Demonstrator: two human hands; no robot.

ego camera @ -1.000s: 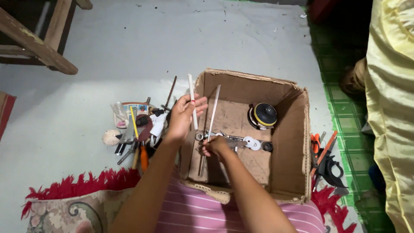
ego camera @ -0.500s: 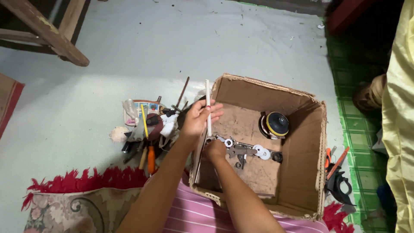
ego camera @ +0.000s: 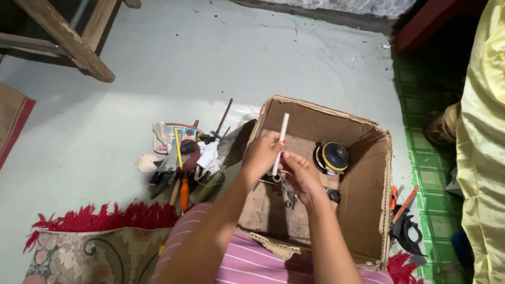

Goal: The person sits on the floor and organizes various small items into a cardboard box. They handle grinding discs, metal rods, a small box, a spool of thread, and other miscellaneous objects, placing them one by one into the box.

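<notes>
Over an open cardboard box (ego camera: 381, 189), both my hands meet on a thin white stick (ego camera: 282, 131). My left hand (ego camera: 261, 155) grips its lower part, and my right hand (ego camera: 299, 172) pinches it from the right near the bottom end. The stick points up and slightly right. Under my hands, on the box floor, lie flat metal parts (ego camera: 289, 197) and a black ring (ego camera: 333, 195). A round black and yellow disc tool (ego camera: 331, 156) sits in the box to the right of my hands.
A heap of hand tools (ego camera: 184, 163) with an orange-handled one lies left of the box. More tools (ego camera: 402, 215) lie right of it on green checked matting. A wooden frame (ego camera: 68, 39) stands far left. A person in yellow cloth (ego camera: 481, 147) is at right.
My right hand has risen from the box floor and taken hold of the white stick. The thin metal rod it held a second ago is out of sight. The stick now tilts right.
</notes>
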